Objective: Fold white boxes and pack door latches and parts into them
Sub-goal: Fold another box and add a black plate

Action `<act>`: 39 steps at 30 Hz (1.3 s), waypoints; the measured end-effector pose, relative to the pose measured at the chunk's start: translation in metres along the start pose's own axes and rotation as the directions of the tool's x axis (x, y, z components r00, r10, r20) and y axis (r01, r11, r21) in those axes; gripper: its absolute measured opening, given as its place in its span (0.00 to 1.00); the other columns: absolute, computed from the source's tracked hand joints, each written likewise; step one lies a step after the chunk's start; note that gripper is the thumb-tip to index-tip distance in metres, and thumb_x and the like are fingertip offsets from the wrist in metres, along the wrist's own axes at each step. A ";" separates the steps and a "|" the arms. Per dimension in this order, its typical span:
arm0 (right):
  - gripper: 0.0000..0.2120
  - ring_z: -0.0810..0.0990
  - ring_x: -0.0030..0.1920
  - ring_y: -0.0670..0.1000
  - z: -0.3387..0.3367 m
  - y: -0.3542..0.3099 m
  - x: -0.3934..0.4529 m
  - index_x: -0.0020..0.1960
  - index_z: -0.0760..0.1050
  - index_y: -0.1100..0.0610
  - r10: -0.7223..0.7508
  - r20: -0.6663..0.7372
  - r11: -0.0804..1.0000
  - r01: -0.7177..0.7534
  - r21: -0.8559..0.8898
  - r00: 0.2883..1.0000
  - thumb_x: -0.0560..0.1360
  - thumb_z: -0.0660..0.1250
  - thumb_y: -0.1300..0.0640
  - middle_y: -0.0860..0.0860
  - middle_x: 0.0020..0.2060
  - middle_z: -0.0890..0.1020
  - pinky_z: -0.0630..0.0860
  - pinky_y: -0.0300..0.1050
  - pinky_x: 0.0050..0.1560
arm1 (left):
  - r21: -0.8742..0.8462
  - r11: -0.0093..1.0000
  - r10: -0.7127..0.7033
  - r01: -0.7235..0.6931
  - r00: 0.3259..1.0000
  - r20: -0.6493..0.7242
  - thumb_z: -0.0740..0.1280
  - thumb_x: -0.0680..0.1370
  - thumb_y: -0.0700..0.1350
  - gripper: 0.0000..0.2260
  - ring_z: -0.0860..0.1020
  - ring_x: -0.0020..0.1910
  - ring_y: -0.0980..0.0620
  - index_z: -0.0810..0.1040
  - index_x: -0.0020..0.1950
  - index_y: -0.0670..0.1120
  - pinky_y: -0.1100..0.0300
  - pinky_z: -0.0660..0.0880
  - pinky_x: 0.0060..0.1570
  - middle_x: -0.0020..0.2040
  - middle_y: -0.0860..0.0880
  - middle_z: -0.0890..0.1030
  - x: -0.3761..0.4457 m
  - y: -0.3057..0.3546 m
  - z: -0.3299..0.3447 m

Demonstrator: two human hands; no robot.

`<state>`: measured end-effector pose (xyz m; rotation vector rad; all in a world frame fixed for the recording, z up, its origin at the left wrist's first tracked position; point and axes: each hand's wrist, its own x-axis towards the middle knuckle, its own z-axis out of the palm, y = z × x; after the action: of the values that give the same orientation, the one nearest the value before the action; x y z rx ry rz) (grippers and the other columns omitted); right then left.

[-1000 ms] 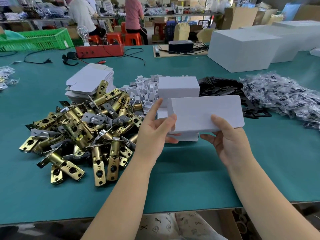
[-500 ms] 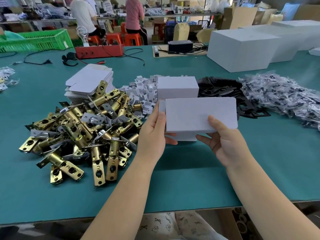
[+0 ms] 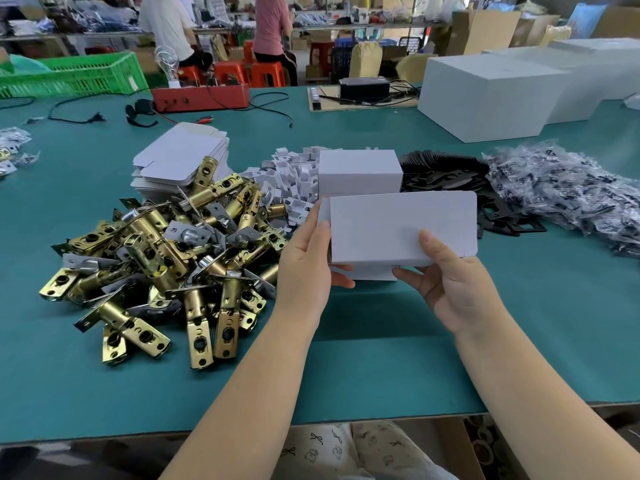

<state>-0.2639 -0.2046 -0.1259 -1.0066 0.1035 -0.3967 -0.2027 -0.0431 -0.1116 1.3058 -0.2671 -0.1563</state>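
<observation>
Both hands hold a white cardboard box blank (image 3: 398, 226) upright above the green table (image 3: 346, 368). My left hand (image 3: 308, 261) grips its left end, fingers along the side flap and thumb underneath. My right hand (image 3: 446, 282) pinches the lower right part, thumb on the near face and fingers behind. A folded white box (image 3: 360, 171) stands just behind the blank. A heap of brass door latches (image 3: 166, 258) lies to the left. A stack of flat white blanks (image 3: 180, 157) sits behind the latches.
Small white card inserts (image 3: 294, 178) are piled beside the folded box. Black metal plates (image 3: 446, 174) and bagged parts (image 3: 568, 192) lie to the right. Large white cartons (image 3: 491, 98) stand at the back right, a red box (image 3: 201, 97) and green crate (image 3: 72, 76) at the back left. People sit beyond the table.
The blank has come level from a slight tilt and moved a little left. My left fingers have closed along its left end; my right hand has followed it.
</observation>
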 end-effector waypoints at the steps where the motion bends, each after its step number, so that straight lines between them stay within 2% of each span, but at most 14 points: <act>1: 0.18 0.84 0.48 0.48 0.000 0.000 0.000 0.57 0.75 0.51 -0.005 -0.002 1.000 0.005 -0.017 1.000 0.67 0.69 0.55 0.46 0.48 0.85 0.81 0.43 0.36 | 0.028 1.000 0.009 -0.009 1.000 0.007 0.58 0.84 0.49 0.13 0.79 0.33 0.55 0.75 0.58 0.67 0.62 0.75 0.24 0.50 0.50 0.82 0.000 0.000 0.000; 3: 0.19 0.84 0.48 0.49 0.001 0.001 -0.001 0.57 0.76 0.51 -0.013 -0.013 0.998 0.012 -0.058 1.000 0.66 0.70 0.54 0.46 0.48 0.85 0.81 0.43 0.36 | 0.054 0.999 0.001 -0.003 0.999 0.035 0.57 0.83 0.53 0.12 0.79 0.37 0.54 0.73 0.63 0.67 0.61 0.75 0.26 0.56 0.46 0.80 -0.001 0.001 0.000; 7: 0.20 0.84 0.48 0.50 0.002 0.003 -0.001 0.56 0.77 0.50 -0.022 -0.035 0.993 0.018 -0.116 0.999 0.65 0.72 0.52 0.47 0.49 0.85 0.81 0.44 0.37 | 0.029 0.999 -0.036 0.030 0.973 0.228 0.53 0.77 0.64 0.28 0.78 0.58 0.44 0.61 0.77 0.58 0.56 0.78 0.37 0.66 0.47 0.75 -0.001 -0.001 -0.001; 12: 0.20 0.84 0.47 0.50 0.003 0.003 -0.002 0.55 0.78 0.50 -0.037 -0.051 0.990 0.030 -0.139 0.998 0.64 0.73 0.51 0.47 0.47 0.85 0.81 0.44 0.37 | 0.127 0.990 0.013 -0.060 0.939 0.343 0.57 0.77 0.59 0.26 0.74 0.64 0.56 0.49 0.72 0.71 0.52 0.81 0.49 0.69 0.62 0.68 -0.006 0.003 -0.002; 14: 0.22 0.84 0.46 0.50 0.002 0.002 -0.003 0.55 0.77 0.51 -0.047 -0.064 0.991 0.038 -0.129 0.997 0.62 0.74 0.52 0.47 0.47 0.85 0.81 0.44 0.36 | 0.204 0.972 0.033 -0.116 0.928 0.372 0.60 0.77 0.60 0.28 0.74 0.62 0.62 0.46 0.70 0.73 0.56 0.81 0.49 0.67 0.69 0.67 -0.008 0.005 -0.003; 18: 0.24 0.84 0.47 0.50 0.003 0.002 -0.004 0.57 0.76 0.51 -0.070 -0.060 0.988 0.061 -0.142 0.996 0.62 0.74 0.51 0.48 0.47 0.85 0.80 0.43 0.36 | 0.249 0.952 0.071 -0.179 0.917 0.392 0.60 0.78 0.59 0.34 0.74 0.58 0.69 0.43 0.77 0.65 0.61 0.80 0.44 0.61 0.75 0.69 -0.005 0.002 -0.007; 21: 0.22 0.83 0.48 0.51 0.007 0.002 -0.006 0.57 0.76 0.52 -0.100 -0.037 0.980 0.092 -0.175 0.994 0.64 0.73 0.52 0.48 0.48 0.85 0.80 0.44 0.37 | 0.196 0.971 0.072 -0.134 0.953 0.295 0.61 0.77 0.54 0.30 0.79 0.50 0.63 0.50 0.76 0.65 0.60 0.80 0.36 0.57 0.70 0.75 -0.004 -0.002 -0.003; 25: 0.11 0.83 0.42 0.50 0.012 0.005 -0.013 0.53 0.76 0.46 -0.262 0.048 0.914 0.264 -0.308 0.964 0.71 0.70 0.52 0.45 0.45 0.84 0.80 0.44 0.36 | -0.014 1.000 -0.013 0.015 0.988 0.153 0.60 0.79 0.50 0.20 0.80 0.34 0.52 0.68 0.71 0.60 0.57 0.78 0.28 0.53 0.50 0.79 0.000 -0.003 -0.001; 27: 0.13 0.82 0.38 0.51 0.015 0.008 -0.019 0.56 0.72 0.46 -0.385 0.093 0.848 0.392 -0.356 0.918 0.73 0.63 0.48 0.45 0.45 0.82 0.79 0.44 0.36 | -0.121 0.989 -0.071 0.085 0.991 0.116 0.59 0.82 0.48 0.13 0.79 0.31 0.50 0.74 0.65 0.57 0.58 0.78 0.27 0.48 0.47 0.79 0.002 0.000 -0.003; 31: 0.21 0.77 0.49 0.43 0.014 0.008 -0.020 0.66 0.62 0.52 -0.537 0.218 0.714 0.577 -0.396 0.815 0.74 0.58 0.52 0.41 0.55 0.75 0.76 0.40 0.44 | -0.191 0.951 -0.232 0.242 0.970 0.074 0.58 0.83 0.49 0.11 0.75 0.25 0.50 0.77 0.55 0.45 0.61 0.73 0.21 0.34 0.47 0.78 0.005 0.004 -0.008; 34: 0.31 0.72 0.59 0.49 0.012 0.007 -0.018 0.71 0.56 0.51 -0.563 0.308 0.596 0.635 -0.492 0.767 0.74 0.64 0.44 0.47 0.62 0.70 0.72 0.47 0.56 | -0.068 0.922 -0.372 0.381 0.920 0.120 0.60 0.81 0.51 0.12 0.75 0.30 0.48 0.77 0.51 0.43 0.62 0.70 0.20 0.35 0.45 0.77 0.004 0.004 -0.010; 36: 0.36 0.72 0.62 0.52 0.011 0.007 -0.019 0.73 0.57 0.53 -0.537 0.378 0.557 0.654 -0.513 0.754 0.73 0.65 0.37 0.48 0.64 0.71 0.70 0.50 0.60 | 0.070 0.869 -0.494 0.490 0.849 0.190 0.59 0.81 0.51 0.12 0.75 0.28 0.48 0.78 0.49 0.44 0.64 0.69 0.20 0.34 0.44 0.78 0.002 0.006 -0.010; 38: 0.30 0.75 0.59 0.45 0.013 0.008 -0.021 0.66 0.69 0.56 -0.501 0.390 0.572 0.634 -0.520 0.772 0.74 0.65 0.36 0.42 0.58 0.77 0.71 0.44 0.58 | 0.262 0.817 -0.570 0.513 0.787 0.237 0.58 0.81 0.50 0.14 0.75 0.22 0.51 0.79 0.47 0.43 0.66 0.70 0.21 0.33 0.43 0.82 0.000 0.006 -0.005; 39: 0.22 0.77 0.54 0.41 0.014 0.009 -0.021 0.59 0.74 0.51 -0.485 0.374 0.577 0.611 -0.542 0.790 0.74 0.65 0.37 0.37 0.53 0.79 0.72 0.39 0.53 | 0.347 0.797 -0.584 0.495 0.778 0.232 0.58 0.81 0.50 0.14 0.76 0.22 0.52 0.80 0.46 0.44 0.65 0.72 0.21 0.32 0.44 0.83 -0.001 0.005 -0.003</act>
<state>-0.2771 -0.1809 -0.1282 -1.7741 -0.2859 -0.8829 -0.2034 -0.0386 -0.1076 1.6032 -0.1857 -0.8725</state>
